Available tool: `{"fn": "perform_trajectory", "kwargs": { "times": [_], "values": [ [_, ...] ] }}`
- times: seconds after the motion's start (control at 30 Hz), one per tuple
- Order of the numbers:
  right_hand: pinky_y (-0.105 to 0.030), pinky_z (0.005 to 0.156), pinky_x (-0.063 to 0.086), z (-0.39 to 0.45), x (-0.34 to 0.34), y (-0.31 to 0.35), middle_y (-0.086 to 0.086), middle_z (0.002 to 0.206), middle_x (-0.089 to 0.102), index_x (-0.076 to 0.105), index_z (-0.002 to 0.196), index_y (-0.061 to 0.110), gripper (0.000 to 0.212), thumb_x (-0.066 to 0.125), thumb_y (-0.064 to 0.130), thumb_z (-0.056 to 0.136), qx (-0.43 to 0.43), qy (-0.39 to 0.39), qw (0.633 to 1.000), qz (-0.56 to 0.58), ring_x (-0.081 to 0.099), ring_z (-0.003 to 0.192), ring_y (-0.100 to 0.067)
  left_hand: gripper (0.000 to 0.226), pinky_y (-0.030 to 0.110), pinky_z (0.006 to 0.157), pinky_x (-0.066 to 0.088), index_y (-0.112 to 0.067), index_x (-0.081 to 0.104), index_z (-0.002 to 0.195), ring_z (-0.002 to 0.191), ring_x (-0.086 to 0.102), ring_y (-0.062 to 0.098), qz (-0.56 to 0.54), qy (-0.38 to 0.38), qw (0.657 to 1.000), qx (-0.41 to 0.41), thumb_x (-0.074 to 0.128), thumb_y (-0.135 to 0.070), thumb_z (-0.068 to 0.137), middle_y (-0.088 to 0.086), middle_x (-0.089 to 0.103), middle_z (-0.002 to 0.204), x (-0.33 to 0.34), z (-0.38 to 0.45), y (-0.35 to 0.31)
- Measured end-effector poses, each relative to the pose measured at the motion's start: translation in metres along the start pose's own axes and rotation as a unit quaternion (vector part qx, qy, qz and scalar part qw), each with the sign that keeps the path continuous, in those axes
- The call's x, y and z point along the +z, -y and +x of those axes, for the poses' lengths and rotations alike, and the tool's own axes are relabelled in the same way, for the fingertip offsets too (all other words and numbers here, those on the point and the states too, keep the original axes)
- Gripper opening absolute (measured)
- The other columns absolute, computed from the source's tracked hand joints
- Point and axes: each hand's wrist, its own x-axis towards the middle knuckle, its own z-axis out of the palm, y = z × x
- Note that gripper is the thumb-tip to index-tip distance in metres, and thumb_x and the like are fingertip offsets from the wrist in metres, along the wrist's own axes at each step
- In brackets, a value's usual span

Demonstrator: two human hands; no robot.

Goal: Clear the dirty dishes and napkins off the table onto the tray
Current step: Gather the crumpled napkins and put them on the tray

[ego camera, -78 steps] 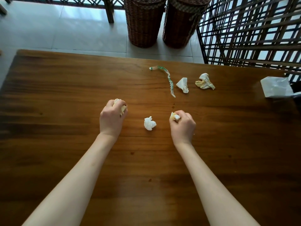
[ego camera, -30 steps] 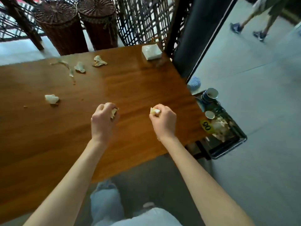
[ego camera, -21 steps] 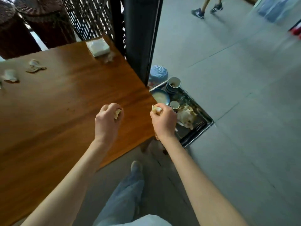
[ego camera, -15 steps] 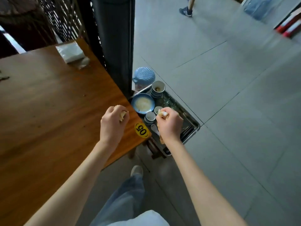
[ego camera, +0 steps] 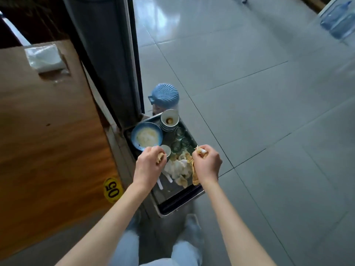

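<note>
both hands hover over a metal tray [ego camera: 179, 203] at six o'clock of a blue plate [ego camera: 147, 136], left hand [ego camera: 148, 167] clenched around a crumpled napkin [ego camera: 159, 157], right hand [ego camera: 207, 164] grasping a stained napkin [ego camera: 199, 150], beside a wooden surface [ego camera: 48, 141].

Crumpled stained napkins [ego camera: 180, 169] heaped on metal tray [ego camera: 180, 203] beside dishes [ego camera: 147, 136].

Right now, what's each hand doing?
Left hand: grips a crumpled napkin.
Right hand: grips a soiled napkin over the tray.
</note>
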Motion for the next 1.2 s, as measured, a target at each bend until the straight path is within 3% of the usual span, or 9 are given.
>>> {"fn": "perform_trajectory", "kwargs": {
  "times": [0.2, 0.37, 0.43, 0.57, 0.77, 0.83, 0.97, 1.1, 1.2],
  "values": [
    [-0.009, 0.044, 0.032, 0.066, 0.012, -0.060, 0.008, 0.063, 0.058, 0.058, 0.071, 0.022, 0.014, 0.062, 0.020, 0.084, 0.019, 0.118, 0.993, -0.001, 0.052, 0.059, -0.002, 0.007, 0.033, 0.075, 0.044, -0.015, 0.065, 0.090, 0.081, 0.055, 0.019, -0.042, -0.061, 0.984, -0.160, 0.065, -0.020, 0.085, 0.003, 0.059, 0.087, 0.082, 0.010, -0.007],
    [-0.020, 0.053, 0.039, 0.096, 0.034, -0.116, 0.009, 0.068, 0.058, 0.057, 0.076, 0.024, 0.012, 0.061, 0.027, 0.088, 0.006, 0.177, 0.984, -0.015, 0.054, 0.066, -0.007, 0.007, 0.027, 0.070, 0.038, -0.015, 0.066, 0.088, 0.080, 0.055, 0.020, -0.058, -0.106, 0.961, -0.250, 0.065, -0.021, 0.084, 0.005, 0.057, 0.085, 0.146, 0.008, 0.004],
    [-0.019, 0.053, 0.039, 0.102, 0.044, -0.135, 0.011, 0.068, 0.057, 0.056, 0.076, 0.026, 0.013, 0.061, 0.029, 0.088, 0.001, 0.188, 0.982, -0.017, 0.054, 0.066, -0.007, 0.007, 0.028, 0.072, 0.040, -0.014, 0.067, 0.088, 0.082, 0.054, 0.021, -0.055, -0.116, 0.957, -0.258, 0.065, -0.020, 0.084, 0.006, 0.058, 0.086, 0.167, 0.006, 0.013],
    [-0.008, 0.049, 0.033, 0.111, 0.070, -0.171, 0.015, 0.068, 0.056, 0.058, 0.079, 0.026, 0.010, 0.060, 0.029, 0.089, -0.016, 0.213, 0.977, -0.016, 0.052, 0.065, 0.001, 0.007, 0.006, 0.063, 0.031, -0.019, 0.066, 0.091, 0.078, 0.047, 0.008, -0.067, -0.135, 0.950, -0.274, 0.063, -0.024, 0.086, 0.003, 0.055, 0.092, 0.210, 0.004, 0.037],
    [-0.010, 0.055, 0.040, 0.116, 0.097, -0.211, 0.020, 0.073, 0.057, 0.062, 0.087, 0.028, 0.006, 0.065, 0.033, 0.085, -0.016, 0.239, 0.971, 0.008, 0.056, 0.070, 0.001, 0.011, 0.019, 0.072, 0.033, -0.022, 0.066, 0.094, 0.083, 0.047, 0.008, -0.066, -0.126, 0.952, -0.273, 0.064, -0.027, 0.085, 0.000, 0.054, 0.097, 0.253, 0.007, 0.061],
    [-0.010, 0.055, 0.042, 0.117, 0.102, -0.219, 0.020, 0.076, 0.057, 0.066, 0.096, 0.023, 0.017, 0.066, 0.034, 0.084, -0.013, 0.245, 0.970, 0.007, 0.057, 0.071, 0.002, 0.016, 0.020, 0.075, 0.033, -0.023, 0.066, 0.098, 0.086, 0.046, 0.007, -0.064, -0.123, 0.952, -0.273, 0.066, -0.028, 0.084, -0.002, 0.052, 0.099, 0.258, 0.006, 0.065],
    [-0.021, 0.069, 0.053, 0.116, 0.100, -0.224, 0.009, 0.089, 0.063, 0.065, 0.110, 0.019, 0.037, 0.070, 0.040, 0.080, -0.005, 0.252, 0.968, 0.000, 0.058, 0.078, -0.002, 0.023, 0.019, 0.079, 0.036, -0.023, 0.066, 0.103, 0.091, 0.050, 0.006, -0.074, -0.124, 0.951, -0.274, 0.069, -0.029, 0.080, -0.004, 0.052, 0.104, 0.259, 0.003, 0.067],
    [-0.038, 0.088, 0.053, 0.112, 0.088, -0.216, -0.003, 0.110, 0.065, 0.062, 0.117, 0.020, 0.046, 0.071, 0.043, 0.078, 0.002, 0.269, 0.963, -0.003, 0.060, 0.101, -0.016, 0.029, 0.017, 0.079, 0.039, -0.023, 0.065, 0.105, 0.093, 0.055, 0.007, -0.074, -0.129, 0.949, -0.278, 0.072, -0.030, 0.077, -0.001, 0.055, 0.110, 0.248, -0.001, 0.062],
    [-0.036, 0.093, 0.049, 0.109, 0.076, -0.202, -0.002, 0.117, 0.063, 0.061, 0.121, 0.021, 0.050, 0.072, 0.043, 0.077, -0.003, 0.278, 0.961, -0.003, 0.057, 0.107, -0.016, 0.032, 0.020, 0.081, 0.041, -0.023, 0.065, 0.106, 0.096, 0.056, 0.010, -0.071, -0.130, 0.949, -0.278, 0.074, -0.030, 0.076, 0.001, 0.055, 0.112, 0.236, -0.003, 0.054]
  ]
}}
